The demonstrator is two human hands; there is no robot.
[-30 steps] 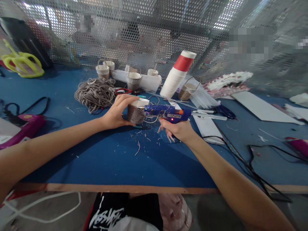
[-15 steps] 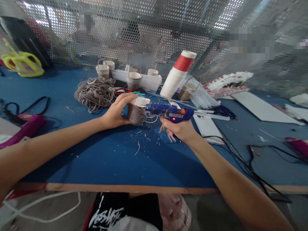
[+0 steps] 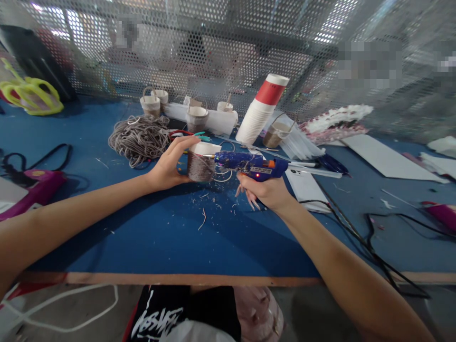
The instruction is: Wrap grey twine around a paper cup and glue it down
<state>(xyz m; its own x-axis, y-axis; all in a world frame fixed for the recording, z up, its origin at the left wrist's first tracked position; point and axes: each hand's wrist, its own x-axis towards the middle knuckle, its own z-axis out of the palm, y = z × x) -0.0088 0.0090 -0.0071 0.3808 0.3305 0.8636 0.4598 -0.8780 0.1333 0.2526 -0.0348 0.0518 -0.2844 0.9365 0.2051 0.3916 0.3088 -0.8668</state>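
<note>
Thumb and fingers of my left hand [image 3: 169, 166] are closed around a paper cup [image 3: 201, 164], gripping it by its top and bottom. Greyish-brown cord wraps most of the cup, and a white band shows at its upper part. In my right hand [image 3: 263, 190] is a blue glue gun [image 3: 245, 164] with a small red light lit. Its nozzle points left and meets the cup near the border of cord and white paper; whether it touches cannot be made out. A clear glue stick [image 3: 317, 172] juts from the gun's rear.
Behind my left hand lies a heap of grey cord [image 3: 140, 137]. Several small cord-wrapped cups with handles [image 3: 197, 118] and a tilted stack of paper cups [image 3: 258, 114] stand farther back. A white phone [image 3: 308, 187] and black cables [image 3: 370, 242] lie right; a purple glue gun [image 3: 42, 187] lies left.
The cup in my left hand has turned or tilted slightly, so its white band looks different. My right hand holds the glue gun almost in the same place.
</note>
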